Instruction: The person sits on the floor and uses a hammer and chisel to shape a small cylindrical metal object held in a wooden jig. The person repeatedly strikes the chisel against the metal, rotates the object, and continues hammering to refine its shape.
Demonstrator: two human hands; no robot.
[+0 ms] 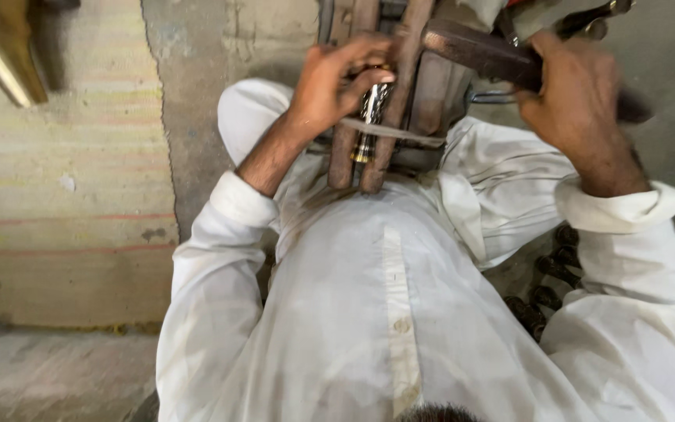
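Metal piece [370,117]: small shiny cylinder, sitting upright between two wooden bars [388,101], at 12 o'clock in the view.
Left hand [336,82]: fingers curling around the top of the metal piece, pinching it against the bars.
Strap [400,133]: pale band crossing the bars just below the hand.
Right hand [576,98]: at 1 o'clock, clenching a dark tool handle [486,53] angled toward the bars; motion-blurred.
Garment [384,297]: white buttoned shirt filling 6 o'clock.
Dark pieces [544,289]: lying on the floor at 4 o'clock.
Brass horn [1,47]: showing at 10 o'clock.
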